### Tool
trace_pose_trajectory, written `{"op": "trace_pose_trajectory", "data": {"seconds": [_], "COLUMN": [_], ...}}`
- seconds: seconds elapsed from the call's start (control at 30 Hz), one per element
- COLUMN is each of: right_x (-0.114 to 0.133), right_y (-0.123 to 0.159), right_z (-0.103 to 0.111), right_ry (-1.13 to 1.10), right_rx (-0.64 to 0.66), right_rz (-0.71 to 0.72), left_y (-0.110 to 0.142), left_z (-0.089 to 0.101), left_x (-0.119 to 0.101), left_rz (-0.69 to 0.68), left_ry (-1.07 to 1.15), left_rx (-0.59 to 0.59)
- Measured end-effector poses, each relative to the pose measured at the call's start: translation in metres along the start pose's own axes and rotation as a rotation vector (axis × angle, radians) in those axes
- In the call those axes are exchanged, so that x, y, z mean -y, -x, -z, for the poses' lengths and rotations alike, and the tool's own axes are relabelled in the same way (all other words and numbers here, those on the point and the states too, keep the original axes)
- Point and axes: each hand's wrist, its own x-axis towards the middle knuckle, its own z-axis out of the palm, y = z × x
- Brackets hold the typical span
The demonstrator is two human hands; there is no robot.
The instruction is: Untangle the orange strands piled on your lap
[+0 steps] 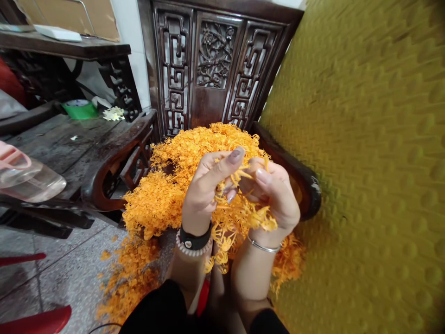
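Both my hands are raised in front of me, fingers curled around a clump of orange plastic sprigs (239,218). My left hand (208,185) wears a black band and a bead bracelet, its thumb pressed on the sprigs. My right hand (274,192) wears a thin silver bangle and pinches the same clump from the other side. Strands hang down between my wrists. Behind them, a big heap of the same orange sprigs (174,181) covers the seat of a dark carved wooden chair (208,60).
A large yellow bumpy sheet (365,162) fills the right side, leaning by the chair's armrest (299,176). Orange bits lie scattered on the grey floor (69,273). At left stand a dark wooden table (62,139), green tape roll (79,109), clear container (24,178) and red plastic stool edges (34,320).
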Motion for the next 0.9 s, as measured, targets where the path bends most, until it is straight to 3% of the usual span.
{"op": "trace_pose_trajectory", "data": {"seconds": [0.17,0.43,0.53,0.7,0.8,0.9], "right_x": [-0.006,-0.002,0.000,0.005,-0.002,-0.011], "right_y": [-0.007,-0.006,-0.006,-0.007,-0.012,-0.018], "right_z": [0.004,0.002,0.013,0.026,0.022,0.017], "right_ry": [-0.001,-0.023,-0.100,-0.227,-0.143,-0.034], "right_rx": [-0.136,-0.384,-0.336,-0.344,-0.422,-0.466], "right_rz": [-0.002,0.037,0.015,0.057,0.083,0.103], "left_y": [-0.010,-0.020,-0.021,-0.022,-0.021,-0.019], "left_z": [-0.009,-0.016,-0.017,0.001,0.009,0.000], "left_x": [0.008,0.032,0.033,0.012,0.000,-0.001], "left_rz": [0.018,0.000,-0.051,-0.241,-0.243,-0.119], "left_ry": [0.019,-0.163,-0.166,0.114,0.256,0.249], "left_rx": [-0.198,-0.251,-0.237,-0.356,-0.300,-0.142]}}
